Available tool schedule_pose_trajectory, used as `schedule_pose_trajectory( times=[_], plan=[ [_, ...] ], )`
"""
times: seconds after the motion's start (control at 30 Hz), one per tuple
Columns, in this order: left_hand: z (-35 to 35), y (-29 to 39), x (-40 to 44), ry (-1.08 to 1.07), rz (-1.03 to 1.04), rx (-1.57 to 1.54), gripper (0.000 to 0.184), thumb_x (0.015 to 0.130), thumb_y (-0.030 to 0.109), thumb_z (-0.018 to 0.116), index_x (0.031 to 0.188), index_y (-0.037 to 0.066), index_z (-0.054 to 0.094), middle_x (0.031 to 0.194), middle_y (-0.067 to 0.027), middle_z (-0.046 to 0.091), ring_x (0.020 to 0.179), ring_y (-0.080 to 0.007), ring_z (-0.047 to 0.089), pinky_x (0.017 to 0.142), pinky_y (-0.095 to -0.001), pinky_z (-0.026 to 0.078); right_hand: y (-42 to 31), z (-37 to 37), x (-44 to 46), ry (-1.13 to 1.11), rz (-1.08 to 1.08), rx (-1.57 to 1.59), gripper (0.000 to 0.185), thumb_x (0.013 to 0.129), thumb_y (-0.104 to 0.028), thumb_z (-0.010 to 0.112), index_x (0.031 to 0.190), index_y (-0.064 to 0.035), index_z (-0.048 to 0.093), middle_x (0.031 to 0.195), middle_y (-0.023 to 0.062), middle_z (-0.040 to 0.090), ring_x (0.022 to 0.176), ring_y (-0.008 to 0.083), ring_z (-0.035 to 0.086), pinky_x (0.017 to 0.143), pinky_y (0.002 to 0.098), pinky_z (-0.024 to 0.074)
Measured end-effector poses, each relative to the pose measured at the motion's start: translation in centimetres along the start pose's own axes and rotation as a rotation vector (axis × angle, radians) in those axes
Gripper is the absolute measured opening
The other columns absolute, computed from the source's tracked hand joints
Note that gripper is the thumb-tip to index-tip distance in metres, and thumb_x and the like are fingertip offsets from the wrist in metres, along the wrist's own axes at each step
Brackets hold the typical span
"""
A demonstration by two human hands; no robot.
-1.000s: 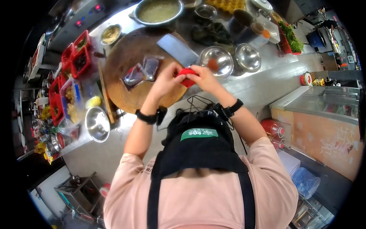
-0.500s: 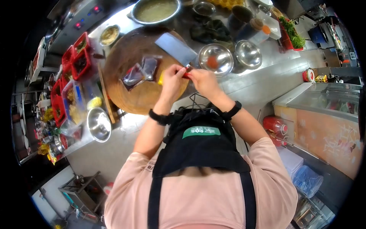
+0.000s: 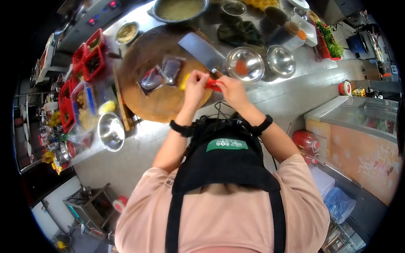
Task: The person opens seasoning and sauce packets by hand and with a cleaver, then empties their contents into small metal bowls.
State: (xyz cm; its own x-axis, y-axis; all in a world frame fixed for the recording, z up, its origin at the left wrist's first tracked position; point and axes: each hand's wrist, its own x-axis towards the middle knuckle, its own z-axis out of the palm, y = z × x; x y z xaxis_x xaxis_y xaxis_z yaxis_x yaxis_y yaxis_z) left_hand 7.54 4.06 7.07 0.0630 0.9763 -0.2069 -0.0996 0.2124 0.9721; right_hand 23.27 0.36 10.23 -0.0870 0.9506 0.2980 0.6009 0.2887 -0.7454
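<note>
Above the near right edge of a round wooden chopping block (image 3: 156, 107), my left hand (image 3: 194, 88) and my right hand (image 3: 233, 91) are both closed on a small red-and-yellow item. Its red part (image 3: 213, 85) spans the gap between my fingers, while a yellow end (image 3: 184, 82) shows left of my left hand. I cannot make out its exact kind. Just beyond my fingers lies a cleaver (image 3: 201, 50), blade on the block and handle toward me. Two clear plastic packets with dark contents (image 3: 152, 80) (image 3: 172, 70) rest on the block.
Steel bowls (image 3: 245, 65) (image 3: 281, 61) stand right of the block, the nearer holding something orange-red. A large pot of pale liquid (image 3: 179, 9) is behind. Left are red trays (image 3: 93, 63), a plastic bag, and a steel bowl (image 3: 111, 131) at the counter edge.
My hands have drawn slightly apart, and more of the red part shows between them. The whole view has shifted a little; the cleaver and packets stay on the block.
</note>
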Motion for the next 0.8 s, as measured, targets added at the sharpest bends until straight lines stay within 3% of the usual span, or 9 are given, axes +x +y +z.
schedule_pose_trajectory(
  times=[0.13,0.2,0.3,0.37,0.43,0.5,0.6,0.7,0.8],
  plan=[
    [1.0,1.5,-0.1,-0.113,0.052,-0.038,0.007,0.095,0.007,0.061,0.089,0.003,0.06,0.078,0.0018,0.059,0.067,-0.005,0.049,0.06,-0.0209,0.041,1.0,-2.5,0.2,-0.105,0.28,0.219,0.015,0.088,-0.014,0.065,0.094,0.0,0.065,0.081,0.019,0.066,0.074,0.0337,0.065,0.066,0.0361,0.0502],
    [2.2,1.0,0.5,-0.248,0.099,0.015,0.008,0.095,0.008,0.061,0.099,0.001,0.062,0.081,0.0024,0.059,0.071,-0.0051,0.051,0.064,-0.0202,0.042,2.1,-3.6,0.0,-0.081,0.28,0.233,0.015,0.088,-0.014,0.064,0.095,-0.0001,0.065,0.082,0.0182,0.066,0.074,0.0312,0.066,0.067,0.0355,0.0501],
    [4.4,1.1,0.1,-0.262,0.088,0.156,0.014,0.095,0.008,0.061,0.107,0.0,0.062,0.085,0.0022,0.06,0.075,-0.0057,0.054,0.067,-0.0202,0.044,3.9,-5.6,-0.3,-0.084,0.357,0.241,0.015,0.089,-0.013,0.064,0.096,0.0001,0.065,0.084,0.0151,0.067,0.077,0.023,0.065,0.07,0.0331,0.0495],
    [5.8,0.8,-0.3,-0.299,0.065,0.105,0.015,0.094,0.007,0.062,0.107,-0.001,0.062,0.087,0.0002,0.062,0.078,-0.0076,0.056,0.071,-0.0215,0.047,5.5,-6.8,-0.4,-0.118,0.393,0.288,0.016,0.089,-0.013,0.063,0.098,0.0005,0.064,0.082,0.0131,0.066,0.076,0.0197,0.064,0.07,0.0323,0.0495],
    [7.1,0.0,-0.1,-0.328,0.157,0.284,0.016,0.092,0.005,0.063,0.107,-0.002,0.062,0.088,-0.0018,0.062,0.077,-0.0083,0.057,0.07,-0.0225,0.048,6.7,-8.0,-0.3,-0.13,0.402,0.297,0.016,0.09,-0.013,0.063,0.095,0.0015,0.065,0.081,0.0105,0.067,0.076,0.017,0.063,0.07,0.031,0.0497],
    [8.7,-0.9,0.4,-0.283,0.198,0.297,0.015,0.09,0.002,0.064,0.104,-0.001,0.062,0.084,-0.0024,0.062,0.072,-0.0082,0.057,0.066,-0.0222,0.048,8.4,-9.0,-0.2,-0.22,0.553,0.517,0.019,0.087,-0.013,0.067,0.099,0.0015,0.064,0.084,0.0075,0.068,0.075,0.0162,0.063,0.07,0.0297,0.0503],
    [11.1,-1.8,1.6,-0.182,0.078,0.334,0.008,0.09,0.004,0.064,0.096,-0.001,0.063,0.074,-0.0007,0.06,0.062,-0.0067,0.054,0.056,-0.0218,0.044,10.3,-10.9,0.2,-0.332,0.568,0.601,0.027,0.081,-0.008,0.072,0.106,0.0007,0.063,0.088,0.0059,0.068,0.074,0.0145,0.063,0.068,0.0281,0.0504],
    [13.9,-3.0,2.7,-0.086,-0.098,0.217,0.011,0.087,0.006,0.065,0.091,-0.004,0.065,0.075,-0.0083,0.067,0.064,-0.0134,0.062,0.058,-0.0277,0.049,13.7,-12.5,0.7,-0.521,0.674,0.761,0.037,0.077,-0.003,0.074,0.111,0.0001,0.06,0.09,0.0061,0.068,0.072,0.0132,0.063,0.065,0.0275,0.0505],
    [16.3,-4.0,3.4,-0.033,-0.152,0.243,0.012,0.091,0.009,0.064,0.091,-0.003,0.064,0.073,-0.0043,0.064,0.059,-0.0096,0.057,0.053,-0.0242,0.047,16.7,-14.2,1.8,-0.652,0.75,0.853,0.042,0.078,0.0,0.072,0.117,0.0013,0.056,0.09,0.0064,0.066,0.074,0.014,0.062,0.064,0.0264,0.0499]
  ],
)
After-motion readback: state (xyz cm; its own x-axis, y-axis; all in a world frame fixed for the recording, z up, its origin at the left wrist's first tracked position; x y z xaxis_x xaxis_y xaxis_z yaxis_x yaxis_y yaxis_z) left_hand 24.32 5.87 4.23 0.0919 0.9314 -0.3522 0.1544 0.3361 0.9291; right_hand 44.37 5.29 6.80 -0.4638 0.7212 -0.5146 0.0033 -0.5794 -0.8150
